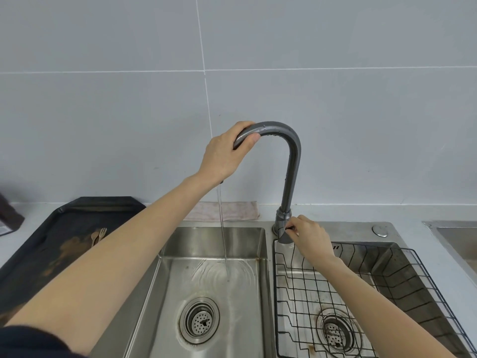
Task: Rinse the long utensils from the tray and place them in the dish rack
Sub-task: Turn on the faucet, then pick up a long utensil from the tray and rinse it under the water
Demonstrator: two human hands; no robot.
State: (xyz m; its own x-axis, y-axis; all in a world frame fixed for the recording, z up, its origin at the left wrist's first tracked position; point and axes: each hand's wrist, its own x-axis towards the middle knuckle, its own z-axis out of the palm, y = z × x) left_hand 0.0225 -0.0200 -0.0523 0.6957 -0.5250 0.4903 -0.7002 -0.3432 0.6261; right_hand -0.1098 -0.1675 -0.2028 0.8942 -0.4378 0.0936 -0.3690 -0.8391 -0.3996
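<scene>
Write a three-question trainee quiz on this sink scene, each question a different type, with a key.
1. True or false: water is running from the faucet into the left basin.
2. Multiple choice: where is the wire dish rack? A) on the tray B) in the right basin C) on the wall
3. Fill in: the left hand grips the faucet's ____, while the right hand is at its base.

Key: 1 true. 2 B. 3 spout end. The small wooden utensils lie on the dark tray, not yet picked up.
</scene>
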